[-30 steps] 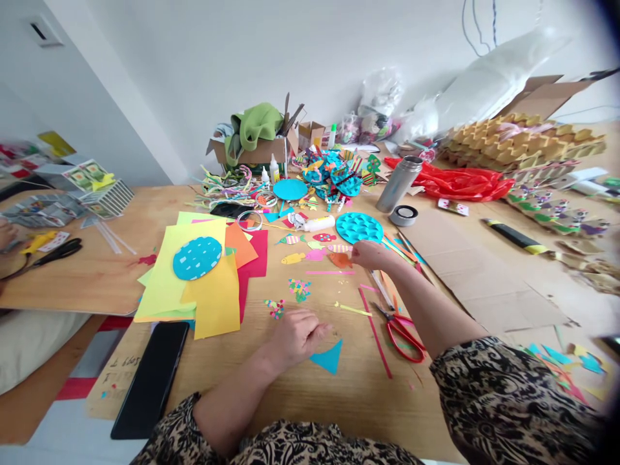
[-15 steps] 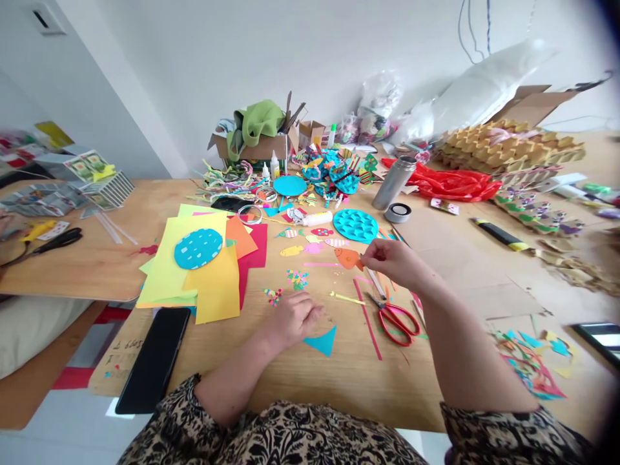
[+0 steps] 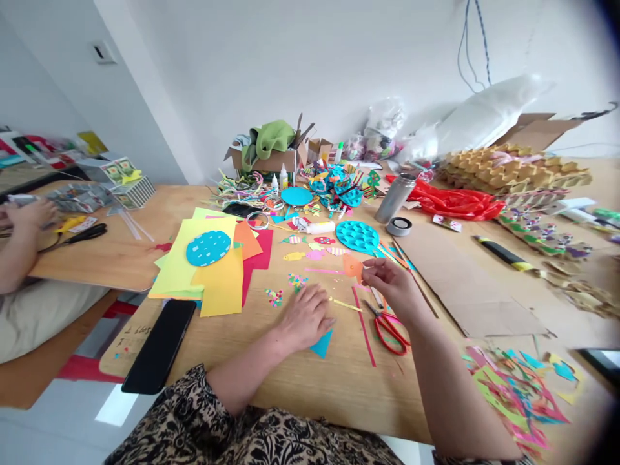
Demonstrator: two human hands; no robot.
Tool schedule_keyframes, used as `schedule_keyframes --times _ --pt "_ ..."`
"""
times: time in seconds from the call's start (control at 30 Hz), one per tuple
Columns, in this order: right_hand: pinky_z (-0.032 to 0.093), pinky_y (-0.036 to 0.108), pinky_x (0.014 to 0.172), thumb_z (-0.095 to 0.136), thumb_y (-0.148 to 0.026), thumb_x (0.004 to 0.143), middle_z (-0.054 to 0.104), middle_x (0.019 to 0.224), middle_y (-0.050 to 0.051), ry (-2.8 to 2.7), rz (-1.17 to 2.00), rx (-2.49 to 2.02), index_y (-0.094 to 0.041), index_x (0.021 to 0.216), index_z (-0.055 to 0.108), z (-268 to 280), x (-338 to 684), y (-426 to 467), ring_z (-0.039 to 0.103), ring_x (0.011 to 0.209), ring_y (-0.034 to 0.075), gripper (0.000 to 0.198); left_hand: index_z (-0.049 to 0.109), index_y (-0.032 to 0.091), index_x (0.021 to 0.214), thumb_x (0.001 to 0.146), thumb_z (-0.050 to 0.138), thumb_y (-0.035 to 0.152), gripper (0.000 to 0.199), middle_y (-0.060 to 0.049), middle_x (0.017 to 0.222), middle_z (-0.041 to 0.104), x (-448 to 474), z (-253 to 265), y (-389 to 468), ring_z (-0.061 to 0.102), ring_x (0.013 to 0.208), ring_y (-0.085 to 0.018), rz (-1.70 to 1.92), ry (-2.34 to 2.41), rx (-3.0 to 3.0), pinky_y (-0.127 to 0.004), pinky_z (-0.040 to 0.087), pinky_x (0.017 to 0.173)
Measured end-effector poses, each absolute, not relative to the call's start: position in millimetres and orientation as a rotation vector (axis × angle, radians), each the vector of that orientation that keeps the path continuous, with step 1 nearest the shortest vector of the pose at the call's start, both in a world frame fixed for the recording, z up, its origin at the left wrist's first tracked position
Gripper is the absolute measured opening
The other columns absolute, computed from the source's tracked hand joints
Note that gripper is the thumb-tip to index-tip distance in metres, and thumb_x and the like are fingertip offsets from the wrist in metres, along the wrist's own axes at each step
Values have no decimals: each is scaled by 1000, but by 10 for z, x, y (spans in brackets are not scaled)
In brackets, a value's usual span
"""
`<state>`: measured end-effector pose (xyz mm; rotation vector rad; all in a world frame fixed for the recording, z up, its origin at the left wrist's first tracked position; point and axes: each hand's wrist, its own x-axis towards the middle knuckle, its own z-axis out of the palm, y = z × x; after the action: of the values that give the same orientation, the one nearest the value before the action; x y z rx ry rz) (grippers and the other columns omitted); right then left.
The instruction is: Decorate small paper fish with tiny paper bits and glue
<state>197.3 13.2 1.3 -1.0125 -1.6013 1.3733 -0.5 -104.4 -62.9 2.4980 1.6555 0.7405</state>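
Observation:
In my right hand (image 3: 394, 284) an orange paper fish (image 3: 352, 267) is pinched at one end, just above the table. My left hand (image 3: 306, 316) lies palm down, fingers stretched out beside small piles of coloured paper dots (image 3: 296, 281). A blue paper scrap (image 3: 321, 345) sticks out partly from beneath that hand. Several cut paper fish, among them a yellow one (image 3: 294, 256) and a pink one (image 3: 314, 255), lie beyond my hands. Red-handled scissors (image 3: 391, 332) and a thin red paper strip (image 3: 364, 328) lie near my right forearm.
Coloured paper sheets (image 3: 220, 290) and a black phone (image 3: 159, 345) are at left. A blue round tray (image 3: 357, 236), a steel bottle (image 3: 396, 199) and a cardboard sheet (image 3: 465, 284) occupy the right. Paper scraps (image 3: 518, 387) lie at front right. Another person's hand (image 3: 31, 216) shows far left.
My left hand has shifted forward and right, its fingers straightening towards the dots. The orange fish is now raised and tilted in my right hand. The view has swung slightly left.

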Motion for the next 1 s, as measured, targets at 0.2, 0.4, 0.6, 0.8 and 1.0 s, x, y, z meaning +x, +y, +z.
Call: schedule_keyframes --times 0.2,0.4,0.6,0.8,1.0 --pt "56 36 71 74 -45 69 61 70 -2 -1603 1692 -1043 -19 95 58 -166 1929 -36 66 65 16 41 69 17 96 92 53 25 18 -8 108 70 -22 -589 -1102 60 109 -22 1009 1620 2383 -40 48 100" --pt "52 34 66 68 -38 67 61 63 -2 -1838 1453 -1178 -19 90 57 -256 1852 78 62 61 16 32 68 17 83 95 48 24 25 -7 93 72 -95 -553 -1127 65 94 -20 1179 1592 2313 -36 53 87" --pt "50 31 64 62 -36 68 63 65 -2 -1924 1365 -1102 -20 91 59 -130 1768 165 63 63 16 28 64 17 73 97 45 25 32 -5 75 70 -304 -499 -1062 65 73 -18 1384 1682 2173 -33 52 73" --pt "43 29 60 52 -26 76 67 70 1 -2309 1170 -1020 -19 78 66 -322 1555 -55 58 63 16 16 62 17 71 100 39 31 40 -5 72 68 -562 -372 -1041 66 70 -15 1560 1828 1926 -27 51 66" --pt "46 31 69 47 -14 79 72 84 4 -2457 950 -970 -21 80 70 -407 1513 -136 62 74 18 24 61 18 69 100 41 33 40 -4 72 69 -537 -356 -1050 66 71 -15 1542 1765 1941 -28 52 68"
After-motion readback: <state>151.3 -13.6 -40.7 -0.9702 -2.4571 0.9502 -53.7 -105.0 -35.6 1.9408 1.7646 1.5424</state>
